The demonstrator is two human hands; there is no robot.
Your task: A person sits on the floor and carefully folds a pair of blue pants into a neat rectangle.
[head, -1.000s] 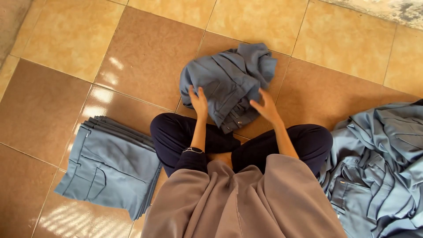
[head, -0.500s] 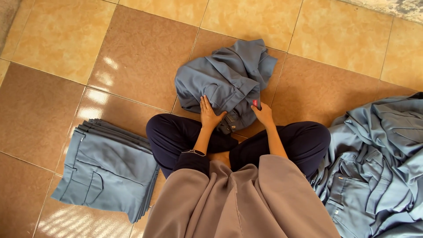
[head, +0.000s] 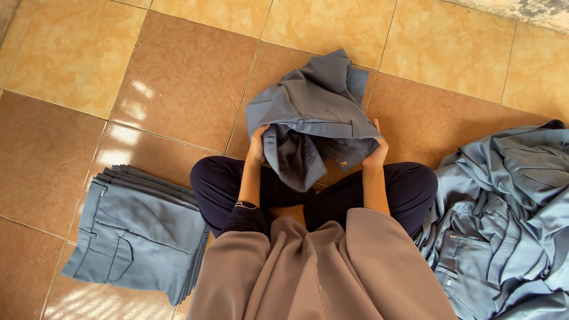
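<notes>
I sit cross-legged on a tiled floor. A crumpled grey-blue garment (head: 317, 112) hangs bunched in front of my knees, lifted off the tiles at its near end. My left hand (head: 257, 147) grips its left edge and my right hand (head: 377, 152) grips its right edge near a button. Most of both hands' fingers are hidden in the cloth.
A neat stack of folded grey-blue trousers (head: 139, 228) lies on the floor at my left. A loose heap of the same garments (head: 510, 219) lies at my right. Bare brown and tan tiles (head: 178, 77) stretch ahead.
Both hands have closed on the garment and raised it from the floor towards me; it was lying flatter on the tiles a second ago.
</notes>
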